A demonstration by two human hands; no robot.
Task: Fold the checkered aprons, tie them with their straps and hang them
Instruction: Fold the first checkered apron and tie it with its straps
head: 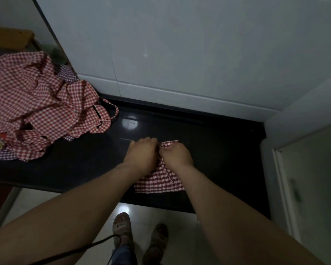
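Note:
A folded red-and-white checkered apron lies on the black counter near its front edge. My left hand and my right hand sit side by side on the apron's far end, both with fingers closed on the fabric there. What exactly the fingers pinch, cloth or strap, is hidden under the hands. A loose pile of checkered aprons lies crumpled on the counter's left part, a strap loop trailing from it.
White tiled wall rises behind the counter. A white cabinet or door frame bounds the right side. A brown cardboard box stands at the far left. Below, pale floor tiles, my feet in sandals and a black cable.

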